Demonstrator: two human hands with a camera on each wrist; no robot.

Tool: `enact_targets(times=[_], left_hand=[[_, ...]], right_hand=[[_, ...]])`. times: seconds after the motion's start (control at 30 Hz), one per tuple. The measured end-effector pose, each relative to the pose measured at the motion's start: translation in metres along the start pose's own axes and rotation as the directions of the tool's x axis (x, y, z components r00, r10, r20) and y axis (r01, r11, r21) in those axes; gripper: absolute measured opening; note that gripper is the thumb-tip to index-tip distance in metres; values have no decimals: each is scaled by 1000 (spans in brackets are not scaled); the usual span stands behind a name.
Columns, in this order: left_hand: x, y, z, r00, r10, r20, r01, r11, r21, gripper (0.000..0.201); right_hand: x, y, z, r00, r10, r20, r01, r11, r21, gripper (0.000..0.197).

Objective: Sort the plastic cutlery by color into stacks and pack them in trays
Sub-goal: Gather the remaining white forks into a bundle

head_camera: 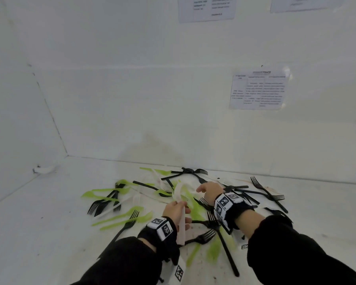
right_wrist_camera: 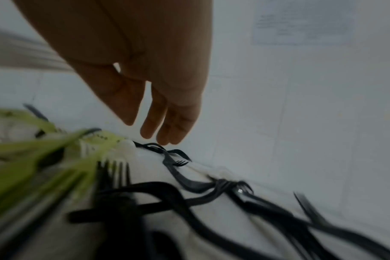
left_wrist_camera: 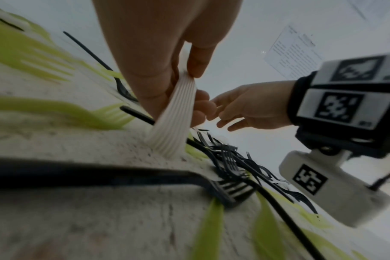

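Observation:
Black forks (head_camera: 269, 194), lime-green cutlery (head_camera: 119, 219) and a few white pieces (head_camera: 136, 199) lie mixed in a pile on the white table (head_camera: 49, 233). My left hand (head_camera: 179, 208) grips a stack of white cutlery (head_camera: 181, 227) by the handles. In the left wrist view the white stack (left_wrist_camera: 174, 119) stands with its lower ends on the table. My right hand (head_camera: 201, 189) hovers just right of the stack's curved tops, fingers relaxed and holding nothing. In the right wrist view its fingers (right_wrist_camera: 158, 119) hang straight above black forks (right_wrist_camera: 178, 168).
White walls close the table at the back and left. A printed sheet (head_camera: 259, 89) is taped to the back wall. More black forks (head_camera: 222, 239) and green pieces (head_camera: 213, 249) lie between my forearms near the front.

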State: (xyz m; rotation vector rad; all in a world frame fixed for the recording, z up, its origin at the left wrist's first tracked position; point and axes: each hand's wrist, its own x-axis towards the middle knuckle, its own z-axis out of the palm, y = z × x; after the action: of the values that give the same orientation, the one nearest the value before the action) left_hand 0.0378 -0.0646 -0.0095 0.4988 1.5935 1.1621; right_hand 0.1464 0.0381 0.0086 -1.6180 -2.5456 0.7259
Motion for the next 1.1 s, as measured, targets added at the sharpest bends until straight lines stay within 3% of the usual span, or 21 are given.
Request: enact_targets(times=[0.13, 0.27, 0.4, 0.5, 0.57, 0.67, 0.8, 0.83, 0.9, 0.97, 1.1], left_hand=[[14, 5, -9, 999, 2, -38, -3, 1000, -6, 18], [26, 6, -15, 999, 6, -45, -6, 1000, 6, 19], [37, 7, -17, 999, 22, -47, -22, 1000, 4, 18], [42, 10, -17, 998, 34, -45, -35, 999, -16, 17], [43, 11, -16, 998, 40, -45, -42, 999, -34, 18], [42, 10, -17, 998, 42, -49, -45, 997, -59, 19], [40, 12, -22, 997, 37, -70, -45, 993, -110, 21], [39, 14, -24, 997, 33, -63, -40, 992, -121, 20], [33, 18, -24, 1000, 26, -11, -27, 994, -110, 21], [26, 21, -21, 997, 21, 75, -14, 996, -94, 21], [18, 22, -19, 981, 23, 191, -9, 997, -76, 19]], right_hand=[[26, -5, 10, 992, -8, 127, 33, 980, -196, 49], [45, 3, 18, 990, 18, 140, 4, 987, -160, 46], [55, 4, 14, 989, 47, 138, -10, 967, -255, 35], [57, 6, -3, 999, 19, 25, -16, 994, -112, 40], [55, 12, -17, 993, -53, -104, 58, 997, 49, 42], [44, 19, -38, 939, -138, -315, 233, 928, 289, 26], [34, 19, -62, 855, -202, -478, 369, 884, 287, 27], [32, 18, -64, 855, -247, -456, 389, 887, 248, 30], [28, 11, -60, 883, -375, -282, 422, 898, 125, 33], [24, 0, -44, 879, -459, -126, 468, 882, 56, 27], [22, -26, -15, 872, -463, -156, 487, 852, 194, 21]])
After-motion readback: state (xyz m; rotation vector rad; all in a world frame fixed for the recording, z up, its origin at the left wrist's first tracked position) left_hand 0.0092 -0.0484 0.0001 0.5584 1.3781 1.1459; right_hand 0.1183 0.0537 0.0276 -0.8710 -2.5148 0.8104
